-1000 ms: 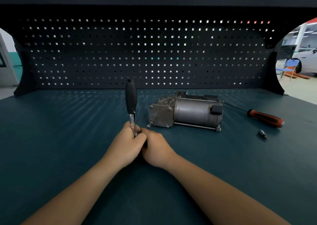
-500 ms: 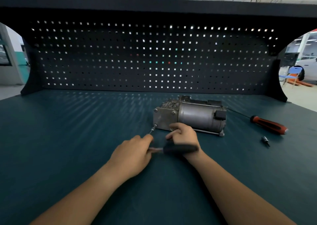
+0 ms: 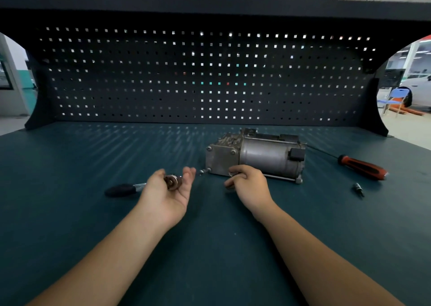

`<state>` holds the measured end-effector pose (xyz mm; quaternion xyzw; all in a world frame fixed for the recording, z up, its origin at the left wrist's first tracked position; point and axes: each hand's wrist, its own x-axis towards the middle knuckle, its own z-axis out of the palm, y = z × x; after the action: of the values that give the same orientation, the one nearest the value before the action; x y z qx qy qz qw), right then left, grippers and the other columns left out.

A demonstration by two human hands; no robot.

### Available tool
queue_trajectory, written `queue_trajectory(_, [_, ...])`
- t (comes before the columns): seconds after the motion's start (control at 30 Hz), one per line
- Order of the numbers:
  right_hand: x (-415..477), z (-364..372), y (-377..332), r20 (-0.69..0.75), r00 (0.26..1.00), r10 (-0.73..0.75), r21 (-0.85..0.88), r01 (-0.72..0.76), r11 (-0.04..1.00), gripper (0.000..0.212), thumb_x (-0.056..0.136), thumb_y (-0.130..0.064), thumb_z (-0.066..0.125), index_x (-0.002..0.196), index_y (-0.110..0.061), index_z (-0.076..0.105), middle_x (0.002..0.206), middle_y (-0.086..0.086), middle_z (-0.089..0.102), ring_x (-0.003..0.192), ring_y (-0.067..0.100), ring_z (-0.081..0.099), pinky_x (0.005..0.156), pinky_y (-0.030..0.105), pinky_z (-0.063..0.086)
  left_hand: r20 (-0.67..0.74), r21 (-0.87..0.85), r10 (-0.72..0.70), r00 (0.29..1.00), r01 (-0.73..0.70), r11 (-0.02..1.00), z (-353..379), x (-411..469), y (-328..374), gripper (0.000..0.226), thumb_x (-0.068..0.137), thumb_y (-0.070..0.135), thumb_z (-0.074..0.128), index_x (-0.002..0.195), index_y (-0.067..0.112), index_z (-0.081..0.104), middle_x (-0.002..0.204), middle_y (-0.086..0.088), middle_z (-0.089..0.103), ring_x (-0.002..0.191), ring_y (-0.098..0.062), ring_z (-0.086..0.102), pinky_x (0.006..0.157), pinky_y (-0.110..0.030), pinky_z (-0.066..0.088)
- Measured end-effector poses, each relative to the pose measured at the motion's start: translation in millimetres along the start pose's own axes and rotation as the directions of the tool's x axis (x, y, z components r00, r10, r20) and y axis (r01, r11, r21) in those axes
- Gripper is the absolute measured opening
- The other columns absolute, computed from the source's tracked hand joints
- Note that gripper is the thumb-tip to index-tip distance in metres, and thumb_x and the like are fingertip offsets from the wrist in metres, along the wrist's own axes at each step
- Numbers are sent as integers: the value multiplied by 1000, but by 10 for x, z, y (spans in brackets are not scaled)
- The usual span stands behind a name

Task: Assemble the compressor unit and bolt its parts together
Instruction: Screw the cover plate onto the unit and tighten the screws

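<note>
Centre frame: your left hand (image 3: pixel 165 196), grip curled round the ratchet (image 3: pixel 173 181) head; right hand (image 3: pixel 250 188) at the compressor (image 3: pixel 263 156), grip curled, contents unclear.

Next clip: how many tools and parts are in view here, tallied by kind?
ratchet wrench: 1
screwdriver: 1
loose bit: 1
compressor unit: 1
bolt sticking out of its corner: 1
Total: 5
</note>
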<state>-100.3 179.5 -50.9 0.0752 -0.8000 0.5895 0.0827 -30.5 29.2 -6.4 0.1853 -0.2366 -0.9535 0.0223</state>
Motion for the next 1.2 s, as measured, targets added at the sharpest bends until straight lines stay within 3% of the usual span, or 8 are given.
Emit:
queue_trajectory(0.1, [1, 3, 0, 0, 1000, 5, 17, -5, 1000, 36, 82, 7, 36, 97, -17, 57, 60, -10, 64, 69, 4, 61, 73, 17, 47, -6, 62, 30, 1000, -29, 998, 10, 25, 54, 27, 100, 25, 38, 106, -1, 43, 84, -24, 57, 36, -13, 58, 33, -17, 45])
queue_trajectory(0.23, [-10, 6, 4, 2, 1000, -6, 0, 6, 1000, 37, 82, 7, 36, 101, -16, 58, 60, -10, 64, 70, 4, 61, 72, 17, 47, -15, 429, 137, 990, -118, 895, 6, 71, -77, 17, 97, 12, 40, 82, 6, 43, 77, -19, 58, 35, -9, 55, 34, -14, 43])
queue_trajectory(0.33, [-1, 2, 11, -5, 1000, -4, 4, 4, 1000, 39, 81, 6, 37, 107, -11, 60, 61, -10, 65, 73, 7, 62, 76, 20, 48, 31, 521, 182, 983, -171, 836, 41, 44, -141, 14, 94, 9, 40, 80, 10, 44, 73, -16, 61, 32, -7, 50, 34, -12, 40])
queue_trajectory(0.53, [-62, 3, -32, 72, 988, -139, -230, 152, 961, 39, 85, 2, 40, 117, -8, 60, 95, 2, 69, 101, 17, 60, 80, 16, 41, 74, 601, 190, 979, -196, 775, -10, -82, -166, 11, 90, 6, 42, 81, 9, 47, 56, -8, 63, 32, -7, 47, 33, -13, 37])
queue_trajectory(0.63, [-129, 93, -71, 302, 927, -223, -413, 338, 846, 55, 84, 1, 39, 134, -21, 46, 122, 6, 62, 116, 24, 54, 97, 30, 42, 67, 609, 183, 981, -185, 771, -8, -91, -164, 14, 91, 6, 41, 79, 8, 48, 61, -10, 61, 31, -7, 45, 33, -12, 36])
queue_trajectory(0.73, [-187, 202, -107, 470, 864, -179, -507, 430, 747, 69, 84, -2, 38, 145, -31, 24, 133, 9, 54, 119, 32, 49, 96, 35, 41, 45, 589, 146, 988, -144, 795, -10, -86, -166, 17, 90, 5, 40, 76, 7, 49, 61, -10, 59, 29, -7, 44, 32, -11, 35])
queue_trajectory(0.87, [-224, 245, -131, 505, 843, -185, -489, 456, 744, 72, 84, -2, 38, 146, -33, 19, 134, 11, 52, 117, 32, 49, 88, 30, 39, 44, 569, 119, 992, -123, 813, -16, -75, -150, 21, 90, 5, 40, 72, 7, 50, 53, -8, 59, 29, -6, 43, 32, -10, 34])
queue_trajectory(1.2, [-197, 240, -155, 527, 826, -199, -446, 468, 763, 67, 84, 0, 39, 145, -23, 25, 143, 6, 41, 128, 27, 41, 102, 34, 36, 57, 594, 151, 987, -155, 789, -30, -65, -191, 19, 91, 5, 39, 76, 7, 50, 65, -12, 58, 30, -5, 43, 32, -10, 35])
